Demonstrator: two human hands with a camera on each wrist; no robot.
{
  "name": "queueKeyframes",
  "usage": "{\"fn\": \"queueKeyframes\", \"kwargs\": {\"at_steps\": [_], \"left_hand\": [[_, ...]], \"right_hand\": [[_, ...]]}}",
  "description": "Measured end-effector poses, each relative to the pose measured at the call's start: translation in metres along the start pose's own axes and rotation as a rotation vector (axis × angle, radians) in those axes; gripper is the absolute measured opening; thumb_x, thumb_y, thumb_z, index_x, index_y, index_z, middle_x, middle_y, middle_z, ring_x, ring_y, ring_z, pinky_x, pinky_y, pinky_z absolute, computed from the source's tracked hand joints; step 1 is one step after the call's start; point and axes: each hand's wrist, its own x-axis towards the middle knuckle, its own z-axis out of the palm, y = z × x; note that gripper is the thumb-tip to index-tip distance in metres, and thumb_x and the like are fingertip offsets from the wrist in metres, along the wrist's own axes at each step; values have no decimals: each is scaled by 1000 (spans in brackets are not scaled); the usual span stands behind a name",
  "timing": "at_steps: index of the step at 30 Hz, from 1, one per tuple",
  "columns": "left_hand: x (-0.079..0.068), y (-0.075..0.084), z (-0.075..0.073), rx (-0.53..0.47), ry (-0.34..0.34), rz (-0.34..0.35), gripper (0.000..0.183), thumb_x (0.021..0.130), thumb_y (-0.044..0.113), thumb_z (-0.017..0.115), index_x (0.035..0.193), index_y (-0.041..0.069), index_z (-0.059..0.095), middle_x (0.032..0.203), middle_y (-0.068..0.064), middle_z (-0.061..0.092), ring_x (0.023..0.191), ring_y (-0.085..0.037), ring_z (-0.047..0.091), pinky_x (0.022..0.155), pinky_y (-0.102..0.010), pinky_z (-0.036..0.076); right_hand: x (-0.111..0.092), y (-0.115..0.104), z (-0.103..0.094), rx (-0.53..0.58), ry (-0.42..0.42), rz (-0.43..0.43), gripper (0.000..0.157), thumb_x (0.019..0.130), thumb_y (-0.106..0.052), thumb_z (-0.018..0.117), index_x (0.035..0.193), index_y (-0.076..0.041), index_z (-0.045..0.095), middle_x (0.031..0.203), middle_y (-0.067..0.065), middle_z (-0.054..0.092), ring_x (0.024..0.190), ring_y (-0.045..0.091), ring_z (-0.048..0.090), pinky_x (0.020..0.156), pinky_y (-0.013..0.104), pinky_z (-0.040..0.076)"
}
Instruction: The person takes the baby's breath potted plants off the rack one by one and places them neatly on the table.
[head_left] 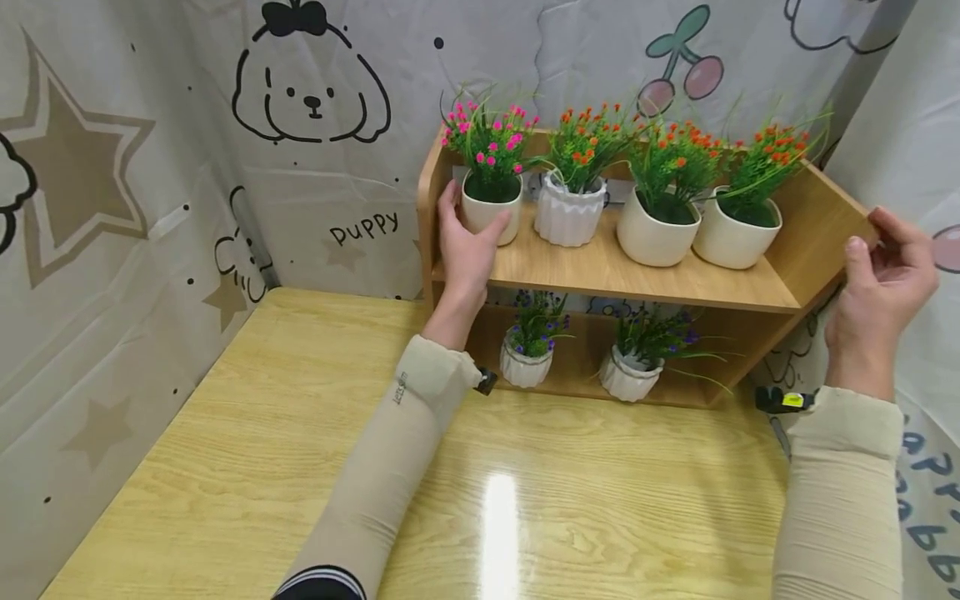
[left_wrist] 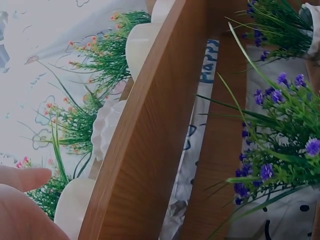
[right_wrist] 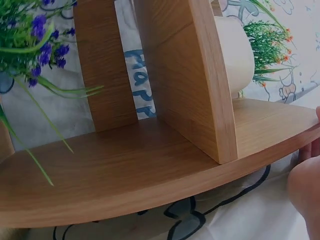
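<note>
My left hand point(head_left: 468, 250) holds the white pot of a pink-flowered plant point(head_left: 491, 187) at the left end of the upper shelf. Its thumb lies across the pot's front, the fingers along its left side. At the far right, my right hand point(head_left: 877, 292) grips the upper end of the side panel point(head_left: 817, 225) of the wooden shelf unit point(head_left: 637, 283). In the right wrist view, fingers point(right_wrist: 304, 152) show on the panel's outer side. Three orange-flowered plants fill the same shelf: one in a ribbed pot point(head_left: 570, 212), two in smooth pots point(head_left: 658, 233).
Two purple-flowered plants point(head_left: 527, 362) in white pots stand on the lower level. The unit is at the back of a light wooden table point(head_left: 300, 450). Printed curtains point(head_left: 322, 192) hang behind and on both sides.
</note>
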Motion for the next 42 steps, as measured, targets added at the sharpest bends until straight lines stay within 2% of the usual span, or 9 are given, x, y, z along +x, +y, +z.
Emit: {"fn": "queueKeyframes", "kwargs": {"at_steps": [7,14,23,28,42], "left_hand": [[6,3,8,-32,23,-51,88,91,9,79,162,15,28,166,-5,34,149,-18,37,123,-34,35],[14,4,16,39,52,-103,92,88,12,83,162,15,27,164,-5,37,148,-21,39,123,-35,35],[18,0,19,165,82,-58,88,86,16,86,158,12,35,155,-8,46,141,-23,45,119,-36,39],[16,-2,17,234,94,-28,83,87,20,86,155,13,40,151,-8,48,140,-24,46,119,-38,39],[13,-3,16,333,104,9,86,87,27,87,157,11,40,153,-9,46,142,-24,45,121,-39,37]], "right_hand": [[3,2,-4,4,7,11,32,92,18,58,116,2,73,123,14,65,114,21,59,97,24,46],[7,7,-9,40,21,0,31,91,19,59,114,4,72,121,15,66,111,21,58,94,24,45],[4,5,-2,66,28,-2,30,90,21,57,112,6,72,119,16,66,112,23,59,97,25,46],[-1,2,0,45,20,10,30,92,19,57,113,5,71,120,15,65,115,23,59,100,25,47],[-1,5,-2,66,17,-13,27,92,19,59,113,6,71,120,17,65,116,25,60,102,27,48]]}}
